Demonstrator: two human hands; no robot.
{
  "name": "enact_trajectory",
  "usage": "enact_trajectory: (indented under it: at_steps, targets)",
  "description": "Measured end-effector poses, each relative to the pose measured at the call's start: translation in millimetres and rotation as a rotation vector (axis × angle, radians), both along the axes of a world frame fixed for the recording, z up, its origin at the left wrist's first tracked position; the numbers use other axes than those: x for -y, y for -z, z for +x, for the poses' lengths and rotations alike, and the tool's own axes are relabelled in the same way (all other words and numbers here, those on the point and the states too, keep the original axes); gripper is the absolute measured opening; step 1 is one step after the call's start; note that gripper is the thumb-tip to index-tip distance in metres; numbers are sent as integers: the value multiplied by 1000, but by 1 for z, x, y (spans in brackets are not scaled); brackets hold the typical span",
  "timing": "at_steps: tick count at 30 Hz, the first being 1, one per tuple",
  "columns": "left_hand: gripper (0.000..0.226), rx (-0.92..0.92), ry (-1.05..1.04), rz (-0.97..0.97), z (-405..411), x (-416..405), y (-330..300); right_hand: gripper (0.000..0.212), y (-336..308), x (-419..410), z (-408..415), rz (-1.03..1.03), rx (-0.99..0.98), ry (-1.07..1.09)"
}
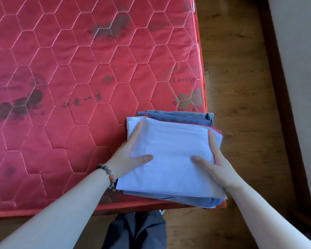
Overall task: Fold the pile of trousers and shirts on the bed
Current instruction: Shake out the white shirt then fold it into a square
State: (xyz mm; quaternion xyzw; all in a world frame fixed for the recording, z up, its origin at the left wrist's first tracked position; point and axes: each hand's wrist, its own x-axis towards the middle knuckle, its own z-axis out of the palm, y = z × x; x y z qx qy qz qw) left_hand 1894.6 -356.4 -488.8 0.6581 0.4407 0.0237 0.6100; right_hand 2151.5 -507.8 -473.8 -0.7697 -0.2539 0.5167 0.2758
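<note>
While flat, both hands (172, 159) press folded shirt (171, 141).

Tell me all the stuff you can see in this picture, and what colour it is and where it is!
mattress: one, red with quilted hexagons and dark flower prints, fills the left and middle.
white garment: one, white, folded, top of the stack at the mattress's near right corner.
red garment: one, dark red, an edge showing just under the white one.
denim garments: blue, folded, lower in the stack; how many, cannot tell.
floor: brown wood, right of the mattress.
wall: pale, far right.
bead bracelet: one, brown with an orange bead, on the left wrist.
trousers worn: dark grey, bottom middle.
left hand: flat on the stack's left side.
right hand: flat on its right side.
</note>
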Motion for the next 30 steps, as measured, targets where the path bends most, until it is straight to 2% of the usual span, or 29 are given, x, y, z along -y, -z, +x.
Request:
enact_trajectory:
  at_steps: [5,12,17,22,30]
  targets:
    - [99,-39,95,-61,-10,-18,2,100,1,16,-19,2,-72,63]
    - [100,-1,132,-78,-9,-23,-1,95,3,17,-37,33,-48,152]
    - [96,40,110,-27,-6,-24,-24,88,-20,14,-40,50,-26,197]
    - [94,93,137,41,5,-32,-92,86,-94,13,-31,90,17,212]
    - [96,245,200,114,60,-49,-264,85,-271,13,13,208,143,246]
